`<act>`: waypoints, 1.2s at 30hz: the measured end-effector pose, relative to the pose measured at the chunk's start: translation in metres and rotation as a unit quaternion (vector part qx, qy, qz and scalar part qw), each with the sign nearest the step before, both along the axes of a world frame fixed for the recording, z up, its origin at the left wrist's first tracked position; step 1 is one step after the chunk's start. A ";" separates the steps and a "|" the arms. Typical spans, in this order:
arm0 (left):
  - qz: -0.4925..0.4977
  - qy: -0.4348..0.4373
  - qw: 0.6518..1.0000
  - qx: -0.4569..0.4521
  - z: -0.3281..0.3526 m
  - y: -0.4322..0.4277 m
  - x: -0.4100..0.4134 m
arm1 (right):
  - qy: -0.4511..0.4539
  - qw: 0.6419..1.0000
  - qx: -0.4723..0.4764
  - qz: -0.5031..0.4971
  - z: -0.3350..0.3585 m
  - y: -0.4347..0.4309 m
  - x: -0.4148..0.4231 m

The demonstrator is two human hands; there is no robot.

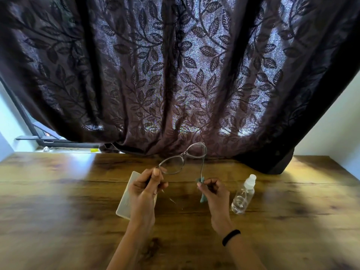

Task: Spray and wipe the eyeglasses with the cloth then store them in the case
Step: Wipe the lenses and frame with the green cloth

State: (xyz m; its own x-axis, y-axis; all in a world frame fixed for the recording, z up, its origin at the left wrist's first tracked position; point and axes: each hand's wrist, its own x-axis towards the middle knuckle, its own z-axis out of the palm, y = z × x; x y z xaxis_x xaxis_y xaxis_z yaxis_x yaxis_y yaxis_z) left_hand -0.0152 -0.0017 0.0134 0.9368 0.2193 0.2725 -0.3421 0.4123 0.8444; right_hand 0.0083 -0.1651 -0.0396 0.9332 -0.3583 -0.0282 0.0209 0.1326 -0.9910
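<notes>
While the person sat at a wooden table point(58, 191), both hands held a pair of clear-framed eyeglasses point(185, 153) up in the air above the tabletop, with the lenses tilted away toward a dark curtain point(175, 65) patterned with leaves. The left hand point(144, 189) had its thumb and fingers curled in a pinch on the near end of the frame, by the hinge of one lens. The right hand point(214, 193) was closed around a small teal cleaning cloth point(200, 180), which was wrapped around the lower end of the other thin temple arm; a strip of the cloth hung out below the fingers. A black band point(231, 237) circled the right wrist. A pale, flat eyeglass case point(126, 195) lay on the table, partly hidden under the left hand. A clear spray bottle point(243, 195) with a white cap stood on the table just beside the right hand, on its outer side. The curtain's hem rested on the far edge of the table.
</notes>
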 end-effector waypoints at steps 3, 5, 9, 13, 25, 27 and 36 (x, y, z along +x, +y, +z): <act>-0.022 0.014 0.999 0.023 -0.001 0.003 0.000 | -0.026 0.999 -0.028 -0.009 0.013 -0.006 0.009; -0.026 0.030 0.999 0.032 -0.003 0.002 0.000 | -0.052 0.998 -0.041 -0.002 0.023 -0.010 0.014; -0.024 0.053 0.997 0.049 -0.012 0.000 0.001 | -0.120 0.989 -0.082 -0.003 0.043 -0.013 0.023; -0.016 0.065 0.996 0.063 -0.019 -0.001 0.002 | -0.176 0.975 -0.134 -0.016 0.054 -0.014 0.025; 0.024 0.047 0.999 0.014 -0.011 -0.009 0.000 | -0.048 0.999 -0.006 -0.009 0.020 -0.001 0.010; 0.027 0.046 0.999 -0.008 -0.008 -0.009 0.000 | -0.029 1.000 0.008 -0.007 0.015 0.002 0.006; 0.087 0.052 0.994 -0.046 -0.001 -0.004 0.003 | 0.032 0.999 -0.012 0.016 -0.006 0.006 -0.014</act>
State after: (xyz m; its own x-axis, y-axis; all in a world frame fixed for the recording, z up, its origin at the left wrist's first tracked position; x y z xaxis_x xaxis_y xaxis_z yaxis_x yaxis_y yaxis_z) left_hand -0.0121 -0.0056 0.0121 0.9048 0.3995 0.1473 -0.3276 0.4321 0.8402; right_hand -0.0059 -0.1586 -0.0454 0.9405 -0.3302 -0.0796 -0.0461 0.1080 -0.9931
